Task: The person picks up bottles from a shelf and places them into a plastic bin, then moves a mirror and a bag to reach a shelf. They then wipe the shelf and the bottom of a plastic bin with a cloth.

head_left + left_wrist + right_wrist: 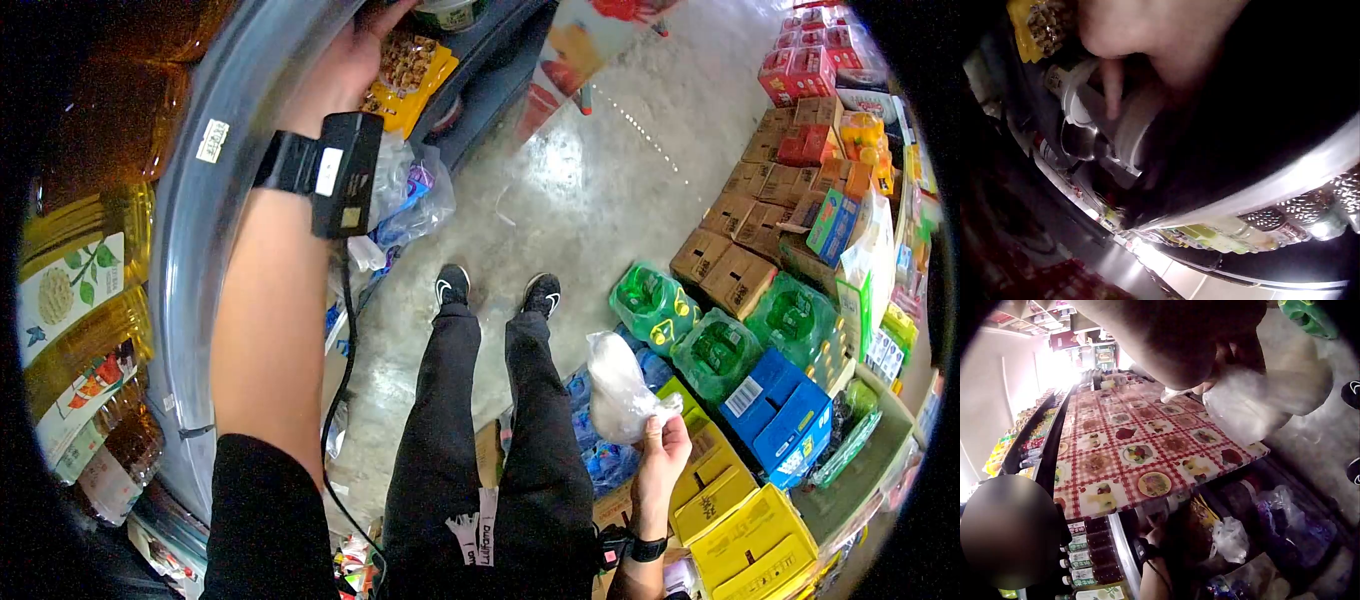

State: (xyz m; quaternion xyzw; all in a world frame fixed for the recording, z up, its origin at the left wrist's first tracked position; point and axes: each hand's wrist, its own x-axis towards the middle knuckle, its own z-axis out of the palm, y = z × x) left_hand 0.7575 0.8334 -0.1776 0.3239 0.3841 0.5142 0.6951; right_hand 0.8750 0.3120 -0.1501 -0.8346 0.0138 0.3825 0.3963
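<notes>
Forearm (pixel 268 340), shelf edge (pixel 188 250); bag (pixel 615 388) (floor (pixel 550 225) between)

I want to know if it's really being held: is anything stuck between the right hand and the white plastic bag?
Nothing visible is. The right hand pinches the white plastic bag directly at its gathered end, with no other thing in between.

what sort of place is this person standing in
Most likely a small grocery shop, or possibly its stockroom: there are stacked brown cartons, plastic-wrapped green packs on the floor side, and a row of labelled dark bottles.
</notes>
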